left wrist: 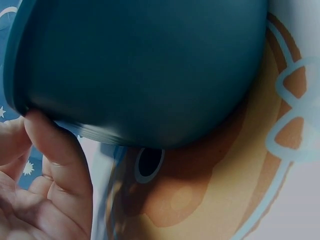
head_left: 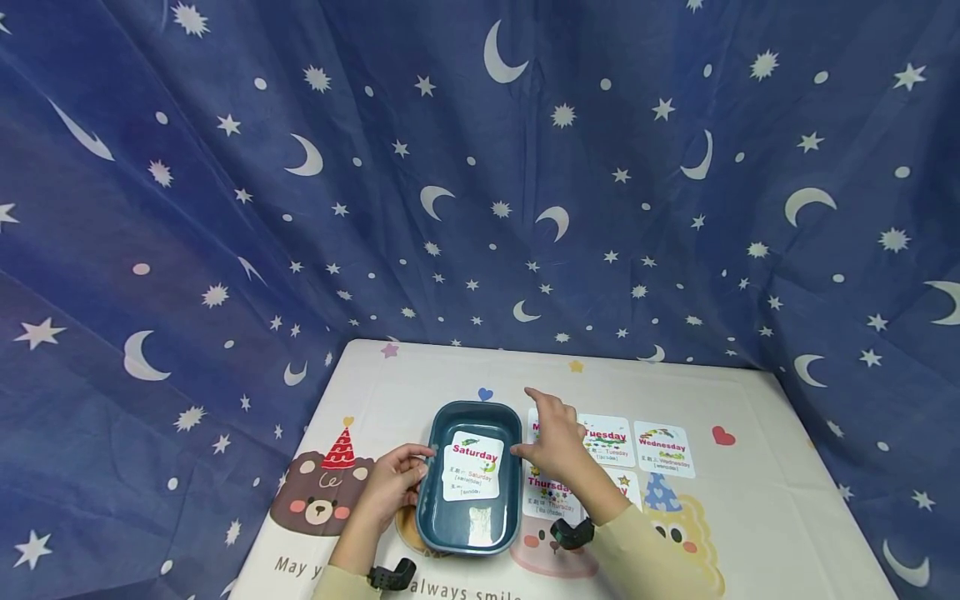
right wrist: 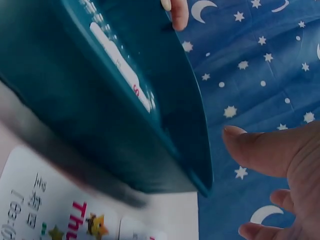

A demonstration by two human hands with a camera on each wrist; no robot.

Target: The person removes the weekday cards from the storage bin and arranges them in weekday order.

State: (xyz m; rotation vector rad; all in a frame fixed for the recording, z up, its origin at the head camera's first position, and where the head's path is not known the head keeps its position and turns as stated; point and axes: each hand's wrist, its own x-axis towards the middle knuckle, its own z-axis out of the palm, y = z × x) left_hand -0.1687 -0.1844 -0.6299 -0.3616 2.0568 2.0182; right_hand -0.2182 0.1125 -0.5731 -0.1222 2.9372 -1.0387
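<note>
A dark teal tray (head_left: 468, 537) with raised sides holds a white card (head_left: 472, 467) printed "Saturday". My left hand (head_left: 397, 479) grips the tray's left rim; in the left wrist view its fingers (left wrist: 57, 145) are right at the rim's underside, and one fingertip (right wrist: 179, 15) shows over the far rim in the right wrist view. Fingers spread, my right hand (head_left: 558, 442) is beside the tray's right rim and above the laid-out cards, holding nothing. Its thumb (right wrist: 257, 147) stands apart from the rim in the right wrist view.
To the tray's right lie the Tuesday card (head_left: 607, 454), Wednesday card (head_left: 663, 450), Thursday card (head_left: 551, 500) and two others partly hidden by my right hand and arm. A cartoon-printed tablecloth (head_left: 757, 500) covers the table. Behind hangs a blue moon-and-star curtain (head_left: 480, 275).
</note>
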